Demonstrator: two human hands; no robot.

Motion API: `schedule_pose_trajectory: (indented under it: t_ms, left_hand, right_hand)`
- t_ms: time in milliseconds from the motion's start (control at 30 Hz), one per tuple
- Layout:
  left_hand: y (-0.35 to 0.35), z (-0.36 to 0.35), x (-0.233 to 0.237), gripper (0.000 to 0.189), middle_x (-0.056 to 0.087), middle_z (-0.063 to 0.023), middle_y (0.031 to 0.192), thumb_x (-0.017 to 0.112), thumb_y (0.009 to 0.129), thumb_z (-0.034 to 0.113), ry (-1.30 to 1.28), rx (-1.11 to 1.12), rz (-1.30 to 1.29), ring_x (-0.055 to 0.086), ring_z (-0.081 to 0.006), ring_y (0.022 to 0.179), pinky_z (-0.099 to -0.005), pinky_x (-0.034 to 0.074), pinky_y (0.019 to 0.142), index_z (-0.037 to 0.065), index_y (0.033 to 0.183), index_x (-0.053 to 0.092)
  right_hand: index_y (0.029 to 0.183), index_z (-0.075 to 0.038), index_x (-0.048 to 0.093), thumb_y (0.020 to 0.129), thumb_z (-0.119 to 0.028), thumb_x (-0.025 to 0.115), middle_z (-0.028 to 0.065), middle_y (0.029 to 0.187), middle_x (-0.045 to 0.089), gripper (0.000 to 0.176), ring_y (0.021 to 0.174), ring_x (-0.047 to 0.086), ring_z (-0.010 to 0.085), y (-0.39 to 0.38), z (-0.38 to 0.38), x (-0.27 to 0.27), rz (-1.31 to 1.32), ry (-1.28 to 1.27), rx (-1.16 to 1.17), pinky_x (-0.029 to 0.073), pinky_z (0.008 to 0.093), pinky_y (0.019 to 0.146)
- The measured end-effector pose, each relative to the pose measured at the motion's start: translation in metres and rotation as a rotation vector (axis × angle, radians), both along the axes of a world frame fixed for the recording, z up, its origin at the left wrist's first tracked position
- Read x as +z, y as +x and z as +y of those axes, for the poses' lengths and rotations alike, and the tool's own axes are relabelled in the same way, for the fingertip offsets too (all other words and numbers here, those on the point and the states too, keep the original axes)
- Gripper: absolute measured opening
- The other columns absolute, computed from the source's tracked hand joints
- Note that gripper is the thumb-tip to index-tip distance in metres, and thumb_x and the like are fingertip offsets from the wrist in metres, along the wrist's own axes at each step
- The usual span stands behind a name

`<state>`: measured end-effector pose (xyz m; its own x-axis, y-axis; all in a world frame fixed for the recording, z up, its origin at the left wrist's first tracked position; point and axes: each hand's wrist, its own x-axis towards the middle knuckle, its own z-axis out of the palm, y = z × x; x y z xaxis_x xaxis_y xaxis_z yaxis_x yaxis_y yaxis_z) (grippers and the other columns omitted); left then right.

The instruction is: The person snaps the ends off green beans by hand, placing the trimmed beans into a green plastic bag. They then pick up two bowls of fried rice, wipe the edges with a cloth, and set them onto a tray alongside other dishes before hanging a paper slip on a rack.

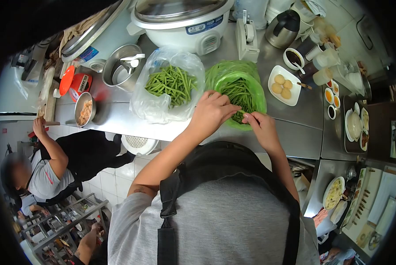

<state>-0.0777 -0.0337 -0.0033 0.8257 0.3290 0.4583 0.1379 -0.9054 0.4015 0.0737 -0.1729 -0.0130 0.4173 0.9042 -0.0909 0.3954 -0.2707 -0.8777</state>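
Both my hands meet over the front of a green plastic bag [260, 95] lined open on the steel counter, with green beans [238, 92] inside. My left hand [213, 112] has its fingers pinched on a green bean [241, 111]. The thumb and fingers of my right hand [260, 126] are closed at the other end of that bean. Left of the green bag, a clear plastic bag [138, 99] holds a heap of longer-looking green beans [171, 84].
Behind the bags stand a large white cooker [180, 33] and a tape dispenser [247, 42]. Left are a steel pot [111, 66], a red scale [79, 84] and a small bowl [91, 112]. A white dish [284, 95] sits right. A co-worker [52, 172] stands at left.
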Motion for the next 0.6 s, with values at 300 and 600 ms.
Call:
schedule_pose_trajectory:
  t_ms: [300, 600]
  left_hand:
    - [-0.003, 0.005, -0.002, 0.016, 0.058, -0.0008, 0.074, 0.067, 0.078, 0.016, -0.24, 0.005, 0.041, 0.054, -0.0189, 0.082, -0.0366, 0.037, 0.093, 0.016, 0.094, 0.071]
    - [-0.004, -0.011, -0.018, 0.021, 0.061, -0.0013, 0.079, 0.059, 0.091, 0.017, -1.269, -0.15, -0.021, 0.056, -0.0088, 0.075, -0.0241, 0.045, 0.071, 0.003, 0.105, 0.066]
  right_hand:
    - [0.078, 0.002, 0.063, 0.093, -0.024, 0.052, 0.0057, 0.063, 0.055, 0.032, 0.054, 0.05, 0.0144, 0.008, -0.001, 0.009, 0.141, 0.082, 0.185, 0.04, 0.0284, 0.054]
    - [0.078, -0.005, 0.054, 0.097, -0.027, 0.047, -0.0071, 0.061, 0.031, 0.03, 0.052, 0.025, 0.0041, 0.011, 0.006, -0.015, 1.098, 0.213, 0.06, 0.022, 0.0205, 0.048]
